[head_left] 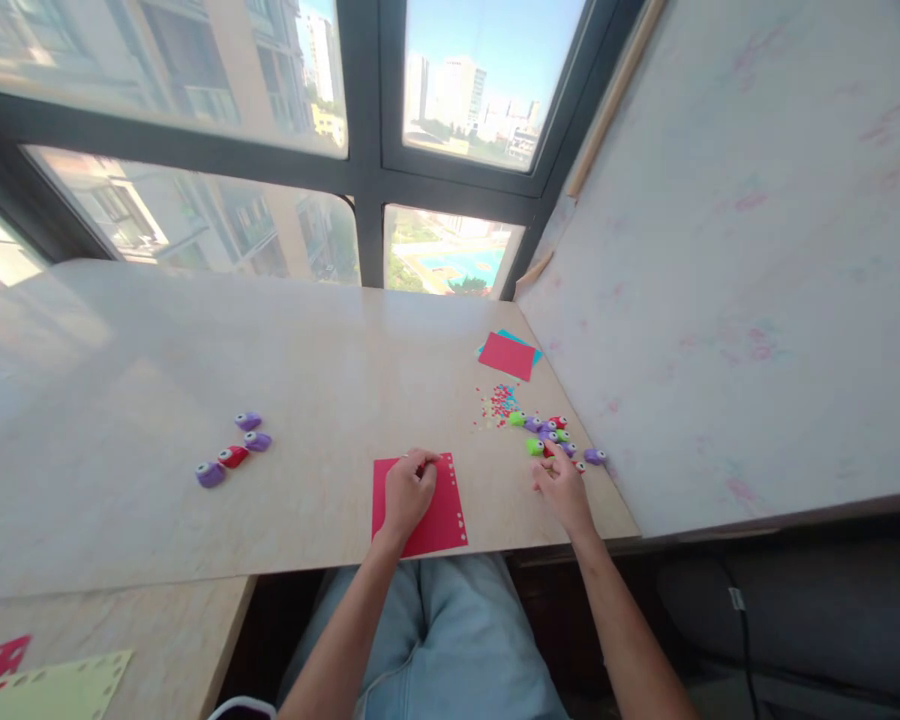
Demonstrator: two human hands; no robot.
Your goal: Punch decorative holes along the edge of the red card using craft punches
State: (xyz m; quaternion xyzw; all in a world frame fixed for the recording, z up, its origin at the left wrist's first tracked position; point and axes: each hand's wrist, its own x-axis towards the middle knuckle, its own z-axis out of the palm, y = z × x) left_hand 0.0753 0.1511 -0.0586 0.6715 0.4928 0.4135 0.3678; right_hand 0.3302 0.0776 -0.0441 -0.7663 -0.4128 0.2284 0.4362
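A red sheet of paper point(444, 520) lies at the table's front edge, with punched holes along its right side and top right corner. On its upper part rests my left hand point(409, 492), fingers curled closed; whatever they may hold is hidden. To the right, my right hand point(562, 487) reaches into a cluster of small craft punches in purple, green and red, each with a white eye-like button. Its index finger stretches toward a red punch beside a green punch point(535, 447), fingers apart. Whether it touches one I cannot tell. A purple punch point(595, 457) lies at the cluster's right.
Several purple and red punches point(232, 457) stand at left. Paper confetti point(503, 400) lies behind the cluster, before stacked red and blue cards point(507, 355). Punched yellow paper point(60, 688) and red paper rest on a lower surface at left. A wall point(720, 300) bounds the right.
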